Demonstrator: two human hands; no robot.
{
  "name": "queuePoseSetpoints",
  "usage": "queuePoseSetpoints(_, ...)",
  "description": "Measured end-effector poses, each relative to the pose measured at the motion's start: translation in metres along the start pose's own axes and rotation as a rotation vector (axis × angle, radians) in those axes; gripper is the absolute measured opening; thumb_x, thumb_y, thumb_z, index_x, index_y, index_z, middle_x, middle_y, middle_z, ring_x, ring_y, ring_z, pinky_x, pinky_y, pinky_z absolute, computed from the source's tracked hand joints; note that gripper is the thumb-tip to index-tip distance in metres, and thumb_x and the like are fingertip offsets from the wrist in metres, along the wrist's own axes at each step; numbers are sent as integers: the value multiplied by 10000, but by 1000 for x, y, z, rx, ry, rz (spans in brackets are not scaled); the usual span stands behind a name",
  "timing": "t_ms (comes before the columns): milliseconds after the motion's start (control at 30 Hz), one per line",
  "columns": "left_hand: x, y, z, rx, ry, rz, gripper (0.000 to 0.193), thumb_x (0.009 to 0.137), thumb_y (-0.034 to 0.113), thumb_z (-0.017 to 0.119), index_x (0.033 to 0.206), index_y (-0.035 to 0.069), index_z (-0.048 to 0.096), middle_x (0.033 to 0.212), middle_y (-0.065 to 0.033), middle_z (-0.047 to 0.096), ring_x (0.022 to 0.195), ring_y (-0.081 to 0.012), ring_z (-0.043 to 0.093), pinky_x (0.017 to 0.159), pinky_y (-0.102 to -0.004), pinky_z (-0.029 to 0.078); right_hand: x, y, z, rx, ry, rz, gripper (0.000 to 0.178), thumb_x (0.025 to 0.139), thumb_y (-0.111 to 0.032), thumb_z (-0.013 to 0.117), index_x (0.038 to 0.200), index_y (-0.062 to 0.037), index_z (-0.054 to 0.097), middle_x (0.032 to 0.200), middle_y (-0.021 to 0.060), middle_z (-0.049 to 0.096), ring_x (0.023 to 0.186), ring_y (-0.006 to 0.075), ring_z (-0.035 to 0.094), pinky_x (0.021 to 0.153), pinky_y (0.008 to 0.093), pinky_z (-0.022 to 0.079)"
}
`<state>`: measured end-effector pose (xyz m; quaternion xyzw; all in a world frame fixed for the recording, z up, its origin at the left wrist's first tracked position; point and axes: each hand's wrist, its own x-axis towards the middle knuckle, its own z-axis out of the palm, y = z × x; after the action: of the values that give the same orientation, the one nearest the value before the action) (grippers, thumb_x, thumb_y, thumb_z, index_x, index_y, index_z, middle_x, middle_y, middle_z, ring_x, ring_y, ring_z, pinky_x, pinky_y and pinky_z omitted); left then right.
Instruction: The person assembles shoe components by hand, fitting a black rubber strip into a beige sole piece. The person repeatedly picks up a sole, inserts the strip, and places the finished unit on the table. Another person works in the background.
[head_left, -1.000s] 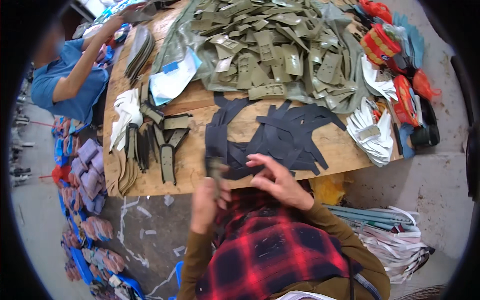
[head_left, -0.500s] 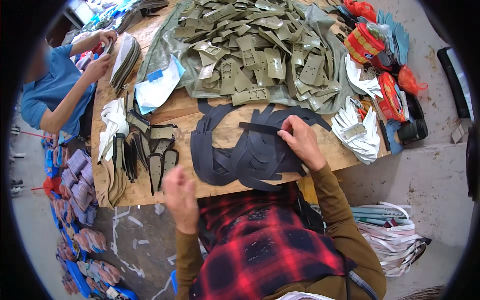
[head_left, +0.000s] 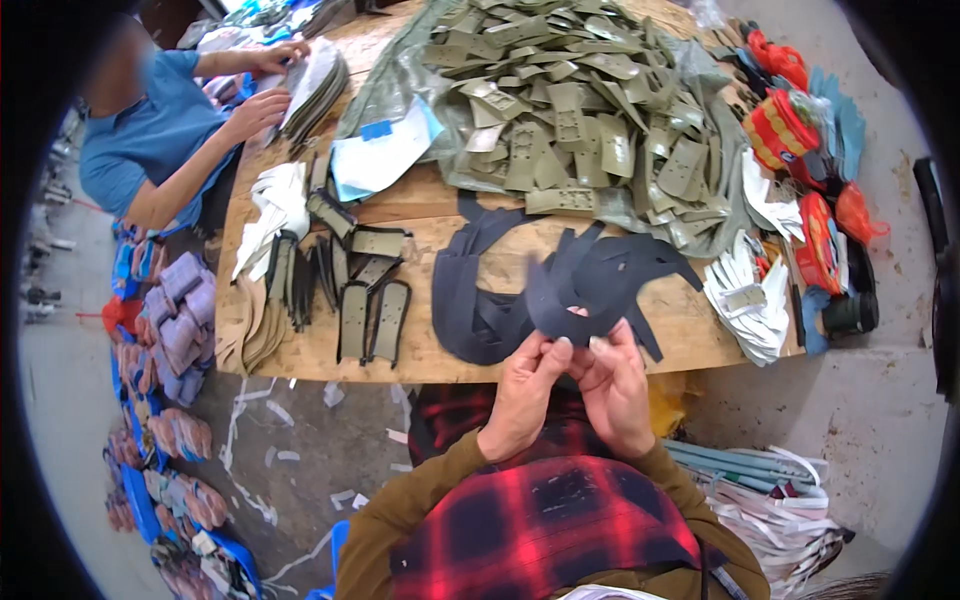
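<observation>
At the table's near edge my left hand [head_left: 520, 402] and my right hand [head_left: 618, 395] have come together, fingertips pinched. Between them they grip a dark navy fabric strip [head_left: 550, 302], which curves upward in a loop over the table. More navy strips [head_left: 462, 318] lie tangled just beyond and to the left of my hands. Left of these are olive pieces with black edging [head_left: 353, 325], several standing close together. A large heap of bare olive plates with small holes [head_left: 608, 150] covers the far middle of the table.
White strap bundles lie at left [head_left: 277, 208] and right [head_left: 748, 305]; tan strips [head_left: 252, 330] rest near the left corner. A blue-white sheet [head_left: 375, 160] lies behind. A person in a blue shirt [head_left: 155, 130] handles a stack at far left. Red containers [head_left: 782, 130] stand at right.
My left hand has moved right from beside the olive pieces to meet my right hand. The right hand has drawn a navy strip toward me, and both now hold it. The view has shifted.
</observation>
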<state>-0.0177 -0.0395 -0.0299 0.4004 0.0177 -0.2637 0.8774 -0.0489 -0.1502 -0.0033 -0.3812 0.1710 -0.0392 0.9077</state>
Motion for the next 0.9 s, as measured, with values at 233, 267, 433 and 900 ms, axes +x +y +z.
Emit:
queuePoseSetpoints(233, -57, 67, -60, 247, 386, 102, 173, 1001, 150, 554, 1038, 23, 666, 832, -31, 682, 640, -31, 534, 577, -186, 426, 7, 10, 26, -669, -568, 473, 220, 1000, -178, 529, 1067, 18, 603, 860, 62, 654, 778, 119, 630, 708, 262, 507)
queuePoseSetpoints(267, -70, 75, -79, 318, 379, 145, 172, 998, 147, 552, 1040, 21, 661, 834, -37, 686, 626, -32, 531, 570, -183, 423, 10, 11, 30, -890, -627, 398, 208, 985, -179, 562, 943, 13, 628, 749, 43, 631, 666, 110, 613, 633, 258, 504)
queuePoseSetpoints(433, -121, 103, -104, 557, 401, -10, 288, 954, 78, 557, 1230, 15, 610, 771, -24, 643, 602, -60, 561, 536, -188, 425, 18, 26, 63, -919, -484, -7, 132, 909, -94, 650, 985, 11, 625, 778, 47, 628, 653, 103, 582, 592, 266, 489)
queuePoseSetpoints(900, -173, 112, -144, 570, 245, -151, 433, 944, 59, 548, 1375, 22, 524, 804, -10, 617, 628, -70, 584, 554, -207, 450, 25, 108, 104, -1288, -910, -552, 115, 800, -40, 657, 904, -41, 608, 795, 113, 586, 691, 318, 619, 603, 404, 497)
